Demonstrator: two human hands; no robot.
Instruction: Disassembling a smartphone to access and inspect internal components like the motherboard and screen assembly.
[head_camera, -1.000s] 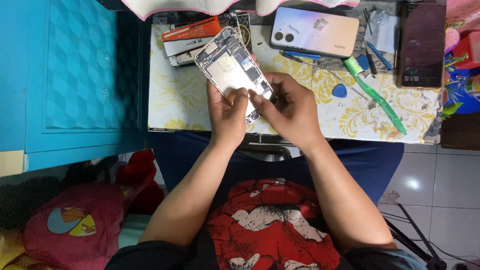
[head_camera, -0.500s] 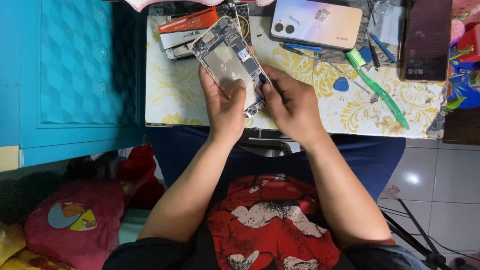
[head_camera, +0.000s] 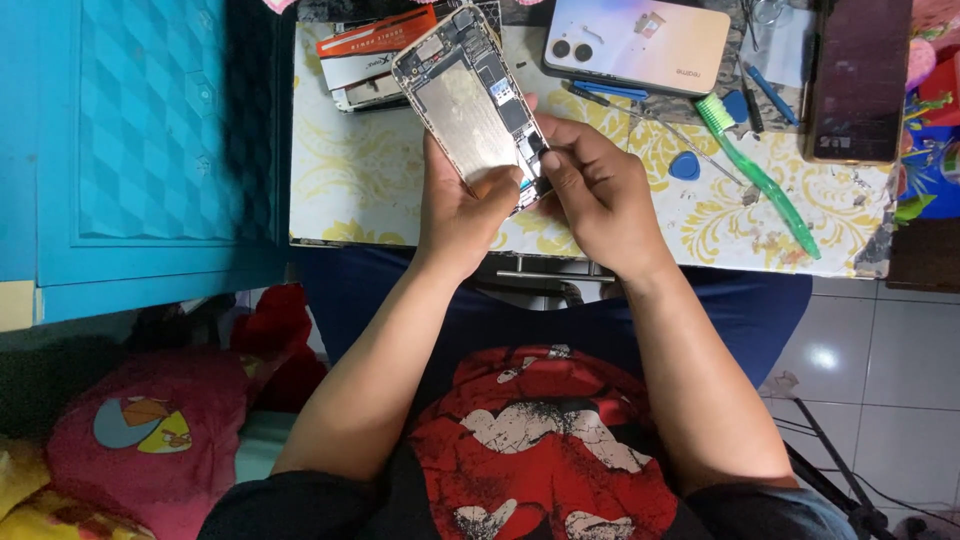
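Evidently mid-repair, the left hand (head_camera: 462, 205) grips the opened grey smartphone with bare metal back and exposed circuitry (head_camera: 468, 100), tilted above the yellow-patterned table (head_camera: 350, 170). The right hand (head_camera: 597, 185) pinches at its lower edge. Careful fingertip control seems needed there. A green toothbrush (head_camera: 760, 175) lies nearby.
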